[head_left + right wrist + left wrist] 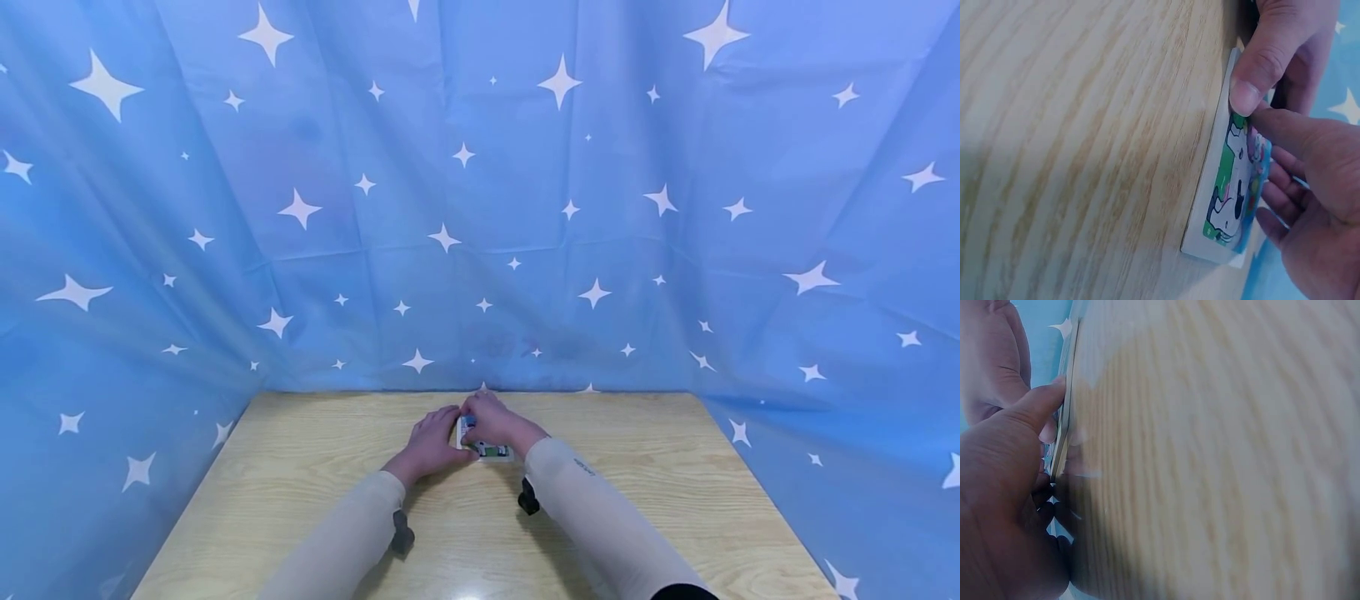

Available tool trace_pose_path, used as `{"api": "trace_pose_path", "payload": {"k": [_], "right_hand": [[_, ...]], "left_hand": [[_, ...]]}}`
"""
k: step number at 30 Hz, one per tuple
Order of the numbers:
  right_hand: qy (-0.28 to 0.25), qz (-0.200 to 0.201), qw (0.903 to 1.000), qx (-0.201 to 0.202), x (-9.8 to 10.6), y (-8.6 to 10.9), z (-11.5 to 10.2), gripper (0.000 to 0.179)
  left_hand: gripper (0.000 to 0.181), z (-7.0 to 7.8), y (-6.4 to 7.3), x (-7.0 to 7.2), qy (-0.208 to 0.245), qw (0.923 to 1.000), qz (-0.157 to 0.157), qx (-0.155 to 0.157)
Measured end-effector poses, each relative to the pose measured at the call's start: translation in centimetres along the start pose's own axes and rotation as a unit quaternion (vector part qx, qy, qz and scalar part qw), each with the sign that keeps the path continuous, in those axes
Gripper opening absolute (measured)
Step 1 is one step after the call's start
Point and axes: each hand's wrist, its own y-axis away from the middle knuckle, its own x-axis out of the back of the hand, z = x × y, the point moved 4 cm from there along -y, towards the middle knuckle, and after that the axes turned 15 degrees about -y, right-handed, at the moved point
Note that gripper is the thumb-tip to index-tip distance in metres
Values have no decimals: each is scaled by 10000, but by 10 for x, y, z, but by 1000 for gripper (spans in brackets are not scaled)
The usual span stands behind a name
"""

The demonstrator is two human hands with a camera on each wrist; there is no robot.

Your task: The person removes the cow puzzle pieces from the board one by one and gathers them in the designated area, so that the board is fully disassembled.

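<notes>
A small flat cartoon picture board [1195,234] with a pale border lies on the wooden table, far from the person. Its picture shows a white animal figure on green, with blue along one side. My left hand [432,442] grips the board at its left end; its thumb [1246,97] presses on the border and picture edge in the right wrist view. Over the board's upper left part reaches my right hand [491,419]. Its thumb tip meets the picture beside the left thumb, and its other fingers [1279,200] bend by the blue side. I cannot tell whether they pinch a piece.
The wooden table [600,517] ends at a blue curtain [510,167] with white stars, which hangs behind and along both sides. Dark wrist devices [528,497] sit under the pale sleeves [600,508]. A bright reflection shows at the table's front.
</notes>
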Motion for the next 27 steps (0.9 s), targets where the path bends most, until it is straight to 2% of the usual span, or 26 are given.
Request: {"api": "trace_pose_path", "payload": {"k": [7,11,18,23,27], "right_hand": [[-235,159,9995,151,0,5,1,46],[-330,267,9989,200,-1,7,2,45],[-214,334,9986,360,-1,5,5,42],[-132,287,9989,354,-1,4,10,39],[-50,331,9989,338,-1,5,11,36]], "left_hand": [[102,2,1,-1,-58,10000,-77,15],[100,2,2,-1,-77,10000,-21,-18],[98,11,8,11,-23,10000,-7,-52],[97,6,6,5,-68,10000,-54,-13],[98,2,3,3,-1,10000,58,-57]]}}
